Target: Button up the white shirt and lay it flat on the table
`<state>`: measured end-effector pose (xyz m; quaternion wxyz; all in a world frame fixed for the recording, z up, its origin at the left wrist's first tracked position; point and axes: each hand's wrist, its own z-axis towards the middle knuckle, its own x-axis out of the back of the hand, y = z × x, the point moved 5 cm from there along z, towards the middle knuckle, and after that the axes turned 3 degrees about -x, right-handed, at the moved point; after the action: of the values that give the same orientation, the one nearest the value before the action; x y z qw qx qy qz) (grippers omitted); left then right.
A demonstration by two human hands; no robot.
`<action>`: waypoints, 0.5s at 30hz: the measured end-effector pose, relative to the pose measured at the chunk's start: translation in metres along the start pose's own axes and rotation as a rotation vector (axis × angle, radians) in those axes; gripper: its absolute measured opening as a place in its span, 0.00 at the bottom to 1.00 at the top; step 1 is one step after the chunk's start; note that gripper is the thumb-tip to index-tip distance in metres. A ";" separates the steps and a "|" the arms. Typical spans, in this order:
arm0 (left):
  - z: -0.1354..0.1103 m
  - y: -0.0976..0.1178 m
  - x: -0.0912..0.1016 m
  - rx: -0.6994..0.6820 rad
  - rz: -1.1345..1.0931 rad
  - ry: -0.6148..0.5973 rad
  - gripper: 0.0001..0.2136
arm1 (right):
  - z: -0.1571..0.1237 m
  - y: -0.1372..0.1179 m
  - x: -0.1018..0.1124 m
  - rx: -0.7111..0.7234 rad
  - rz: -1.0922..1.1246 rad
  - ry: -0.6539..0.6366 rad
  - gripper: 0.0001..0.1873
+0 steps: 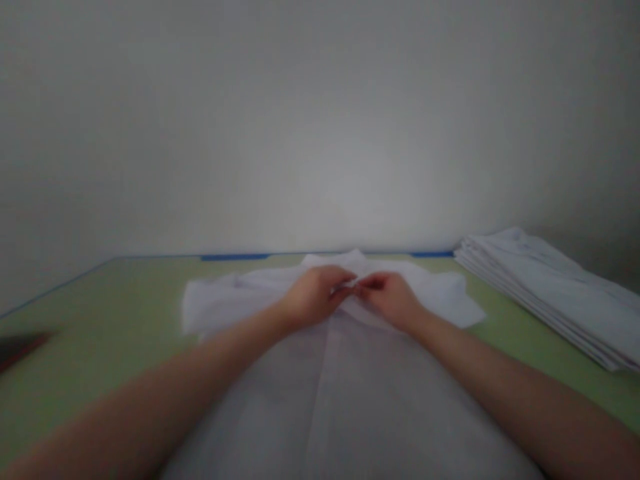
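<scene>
A white garment point(330, 393) lies spread flat on the green table point(100, 313), its collar end toward the wall. My left hand point(315, 293) and my right hand point(393, 297) meet at the garment's upper middle, just below the collar. The fingertips of both hands pinch the fabric there, close together, possibly at a button or the front opening. The picture is blurred, so the exact spot is unclear. A short sleeve spreads out on each side of my hands.
A stack of folded white cloth point(550, 293) sits at the right along the table's far side. A dark flat object point(20, 347) lies at the left edge. A pale wall rises right behind the table, with blue tape point(235, 256) along the far edge.
</scene>
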<state>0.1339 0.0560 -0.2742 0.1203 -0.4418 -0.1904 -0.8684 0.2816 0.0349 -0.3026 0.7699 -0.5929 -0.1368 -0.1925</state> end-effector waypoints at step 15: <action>0.001 0.008 -0.001 0.033 0.058 0.012 0.09 | -0.003 -0.009 0.005 0.226 -0.068 0.070 0.10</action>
<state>0.1379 0.0488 -0.2727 0.1538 -0.4400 -0.1911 -0.8638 0.2814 0.0296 -0.2931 0.8292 -0.4901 -0.1508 -0.2223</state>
